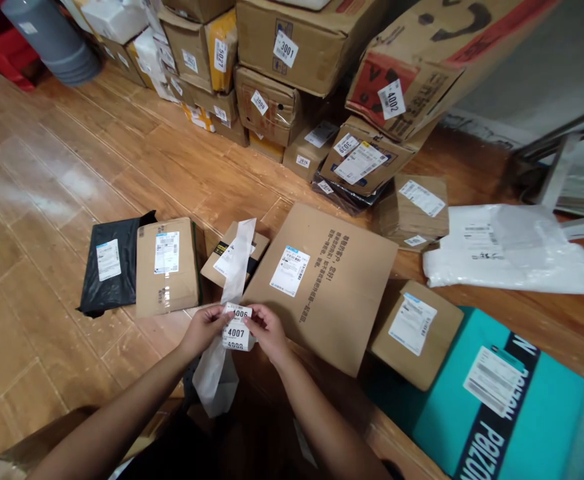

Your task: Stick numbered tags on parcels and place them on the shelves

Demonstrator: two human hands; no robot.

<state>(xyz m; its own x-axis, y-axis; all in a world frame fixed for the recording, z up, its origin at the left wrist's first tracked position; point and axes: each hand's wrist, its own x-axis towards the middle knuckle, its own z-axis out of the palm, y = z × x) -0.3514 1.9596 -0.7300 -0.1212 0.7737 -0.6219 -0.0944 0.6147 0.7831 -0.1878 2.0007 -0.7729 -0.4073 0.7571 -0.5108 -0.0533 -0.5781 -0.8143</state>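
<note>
Both my hands meet low in the middle of the view over a strip of numbered stickers (236, 328); the labels 4006 and 4007 can be read on it. My left hand (205, 328) pinches the strip's left edge. My right hand (267, 328) pinches its right edge near the top label. The white backing paper (237, 257) of the strip curls upward, and a longer tail of it hangs down below my hands. Just beyond the hands lies a large flat cardboard parcel (329, 283) with a shipping label.
On the wooden floor lie a black mailer bag (109, 267), a brown box (167, 267), a small box (235, 257), another box (417, 330), a teal parcel (502, 400) and a white plastic bag (512, 253). Stacked cartons with number stickers (292, 53) line the back.
</note>
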